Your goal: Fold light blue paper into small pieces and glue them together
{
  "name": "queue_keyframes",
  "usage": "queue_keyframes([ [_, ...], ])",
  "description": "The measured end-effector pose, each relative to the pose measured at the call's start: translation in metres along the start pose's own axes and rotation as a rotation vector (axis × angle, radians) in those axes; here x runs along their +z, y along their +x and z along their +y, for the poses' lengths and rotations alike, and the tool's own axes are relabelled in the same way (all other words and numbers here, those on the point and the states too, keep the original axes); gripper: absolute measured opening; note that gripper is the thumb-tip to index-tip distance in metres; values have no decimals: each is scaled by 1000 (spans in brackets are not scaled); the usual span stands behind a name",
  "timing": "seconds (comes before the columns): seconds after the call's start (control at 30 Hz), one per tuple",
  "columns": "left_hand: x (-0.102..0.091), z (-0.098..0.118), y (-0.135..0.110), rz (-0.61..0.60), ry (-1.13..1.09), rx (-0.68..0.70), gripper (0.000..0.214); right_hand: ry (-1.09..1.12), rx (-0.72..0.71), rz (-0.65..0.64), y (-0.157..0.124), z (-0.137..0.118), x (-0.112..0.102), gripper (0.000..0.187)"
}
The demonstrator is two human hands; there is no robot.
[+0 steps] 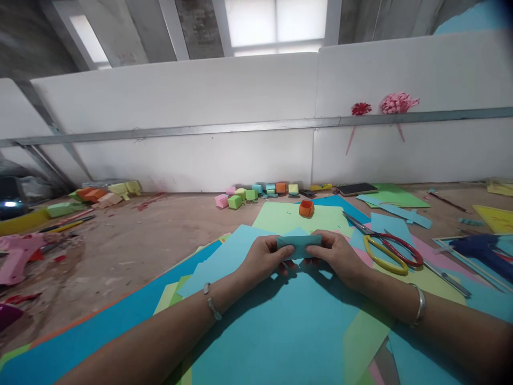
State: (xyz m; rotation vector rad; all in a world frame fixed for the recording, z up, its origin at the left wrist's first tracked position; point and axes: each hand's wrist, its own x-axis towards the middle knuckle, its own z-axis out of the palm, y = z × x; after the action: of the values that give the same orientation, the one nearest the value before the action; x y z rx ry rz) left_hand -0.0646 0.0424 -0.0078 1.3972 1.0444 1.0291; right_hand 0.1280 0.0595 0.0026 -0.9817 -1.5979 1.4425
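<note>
Both left hand [265,256] and right hand [340,255], nearly closed, pinch a blue strip [300,245]. I judge uneven thumb pressure could crumple its three-o'clock end.

Between four and five o'clock, folded blue paper [299,246] partly hid the left grip [267,255] and right grip [335,252]. Picture edges cut off a pink glue gun [18,260] at nine, a navy glue gun [479,250] at three, and an unidentifiable purple object [8,315] towards eight.

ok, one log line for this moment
left grip: blue paper strip, left end; right grip: same strip, right end; ahead: orange paper piece; right: scissors
</note>
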Motion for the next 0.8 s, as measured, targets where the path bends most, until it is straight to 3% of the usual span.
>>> queue_keyframes([
  [0.17,0,1,1,88,-122,-57,46,90,91,-4,1,1,0,33],
  [0.33,0,-1,3,120,-226,-98,44,236,203,17,3,0,0,26],
  [0.63,-3,-2,4,146,-261,-130,42,296,226,33,4,-4,0,15],
  [0.8,0,-1,3,147,-242,-151,37,88,124,34,5,4,-2,24],
])
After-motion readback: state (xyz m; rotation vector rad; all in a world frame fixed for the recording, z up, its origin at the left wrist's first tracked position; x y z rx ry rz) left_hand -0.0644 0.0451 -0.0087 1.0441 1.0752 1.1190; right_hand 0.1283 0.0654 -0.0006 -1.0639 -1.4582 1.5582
